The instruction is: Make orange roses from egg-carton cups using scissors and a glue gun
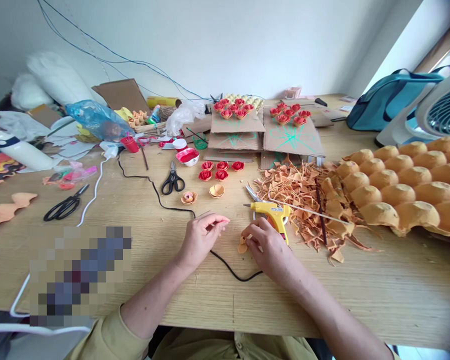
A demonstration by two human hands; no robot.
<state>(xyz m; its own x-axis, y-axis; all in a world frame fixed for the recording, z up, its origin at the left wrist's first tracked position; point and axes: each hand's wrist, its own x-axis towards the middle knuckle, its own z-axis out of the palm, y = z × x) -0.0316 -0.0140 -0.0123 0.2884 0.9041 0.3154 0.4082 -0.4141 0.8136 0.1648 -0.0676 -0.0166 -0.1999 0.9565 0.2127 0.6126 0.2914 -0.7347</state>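
Observation:
My right hand (267, 243) is closed on a small orange egg-carton flower (242, 246), just above the table. To its left is my left hand (203, 233), its fingertips pinched together; whatever lies between them is too small to make out. Just beyond my right hand a yellow glue gun (272, 210) lies on its side. Farther out sit two unpainted paper flowers, one rolled flower (189, 197) and one open cup (217, 190). Behind them is a group of several red-painted flowers (221, 174).
Orange cardboard scraps (292, 200) spread at the right beside a large egg tray (408, 180). Black-handled scissors (173, 179), a red paint bowl (187, 156) and cardboard (292, 137) bearing red flowers stand farther back. A black cord (228, 267) runs under my hands.

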